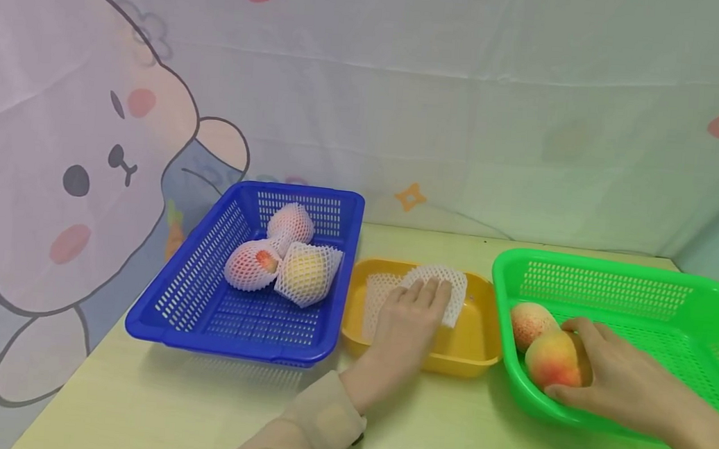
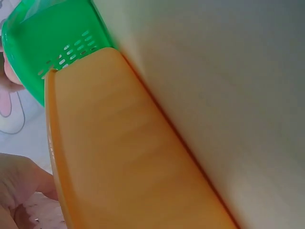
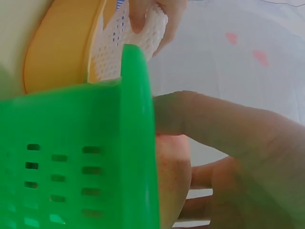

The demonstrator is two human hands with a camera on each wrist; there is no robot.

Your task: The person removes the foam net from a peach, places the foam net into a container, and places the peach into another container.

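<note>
Over the yellow tray, my left hand holds a white foam fruit net. In the right wrist view, thumb and fingers pinch the net. Another piece of foam net lies at the tray's left side. My right hand reaches into the green basket and grips a yellow-red peach, thumb at the near side and fingers over the far side. A second, speckled peach sits just behind it against the basket's left wall.
To the left stands a blue basket with several fruits in foam nets, one of them a yellowish wrapped fruit. All three containers stand side by side on a pale table. A printed cloth hangs behind them.
</note>
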